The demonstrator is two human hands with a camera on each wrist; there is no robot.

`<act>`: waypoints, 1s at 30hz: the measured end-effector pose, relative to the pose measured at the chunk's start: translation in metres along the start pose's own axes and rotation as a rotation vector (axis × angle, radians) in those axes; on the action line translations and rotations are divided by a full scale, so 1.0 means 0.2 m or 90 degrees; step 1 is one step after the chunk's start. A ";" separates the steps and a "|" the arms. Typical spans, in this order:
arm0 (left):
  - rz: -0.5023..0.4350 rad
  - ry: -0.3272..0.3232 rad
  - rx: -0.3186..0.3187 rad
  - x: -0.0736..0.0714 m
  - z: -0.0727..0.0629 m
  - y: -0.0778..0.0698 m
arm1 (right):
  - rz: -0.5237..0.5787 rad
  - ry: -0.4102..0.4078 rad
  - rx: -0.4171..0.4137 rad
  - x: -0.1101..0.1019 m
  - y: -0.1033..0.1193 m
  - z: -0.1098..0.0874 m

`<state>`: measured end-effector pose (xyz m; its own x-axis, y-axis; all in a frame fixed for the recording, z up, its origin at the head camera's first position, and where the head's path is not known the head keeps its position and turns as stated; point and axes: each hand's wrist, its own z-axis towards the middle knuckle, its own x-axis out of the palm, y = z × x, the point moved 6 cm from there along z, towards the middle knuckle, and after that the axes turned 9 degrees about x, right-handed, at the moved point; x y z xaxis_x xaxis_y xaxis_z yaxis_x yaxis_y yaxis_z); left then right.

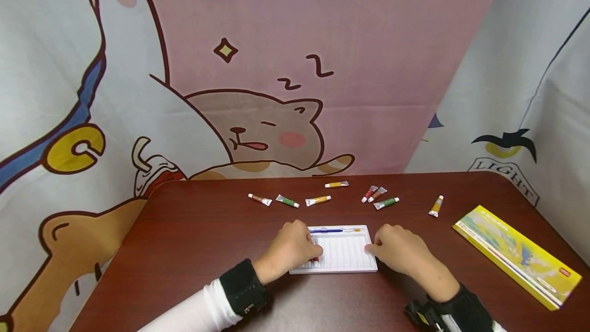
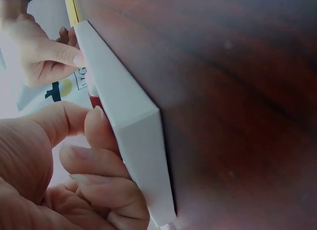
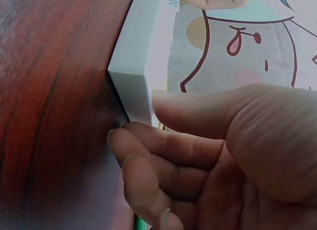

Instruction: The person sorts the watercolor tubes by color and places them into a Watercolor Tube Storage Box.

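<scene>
A white plastic tray (image 1: 348, 251) with ridged slots lies on the table, a blue-handled paintbrush (image 1: 334, 230) along its far side. Over the tray's left end, my left hand (image 1: 291, 245) pinches a small paint tube (image 1: 315, 259) with a red part by the fingertips; the left wrist view shows that red piece (image 2: 94, 100) just inside the tray wall (image 2: 141, 145). The fingers cover most of the tube. At the opposite end, my right hand (image 1: 402, 250) grips the tray edge. Its thumb (image 3: 171, 107) lies on the rim, and the curled fingers are against the outer wall.
Several paint tubes lie scattered behind the tray, among them a yellow one (image 1: 318, 201), a green one (image 1: 386, 203) and a red one (image 1: 369, 193). A yellow box (image 1: 518, 257) rests at the right of the brown table (image 1: 207, 240). A printed cloth (image 1: 369, 55) hangs behind.
</scene>
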<state>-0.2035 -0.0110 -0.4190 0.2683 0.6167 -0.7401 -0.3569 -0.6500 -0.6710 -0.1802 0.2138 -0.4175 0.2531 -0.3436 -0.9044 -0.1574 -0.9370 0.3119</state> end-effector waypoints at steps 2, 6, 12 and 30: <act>0.008 -0.001 -0.002 0.00 0.00 0.00 | 0.003 0.001 0.001 0.00 0.00 0.00; 0.011 0.002 -0.010 0.01 0.01 0.00 | 0.007 0.002 0.001 0.01 0.00 0.00; 0.010 0.007 -0.001 0.01 0.01 0.01 | 0.011 0.007 0.003 0.01 0.00 0.00; 0.002 0.050 0.044 -0.01 -0.06 -0.04 | 0.025 0.009 -0.001 0.01 -0.01 0.01</act>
<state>-0.1909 -0.0116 -0.4121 0.3348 0.5764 -0.7454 -0.4181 -0.6181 -0.6657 -0.1811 0.2145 -0.4197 0.2598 -0.3805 -0.8875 -0.1657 -0.9230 0.3472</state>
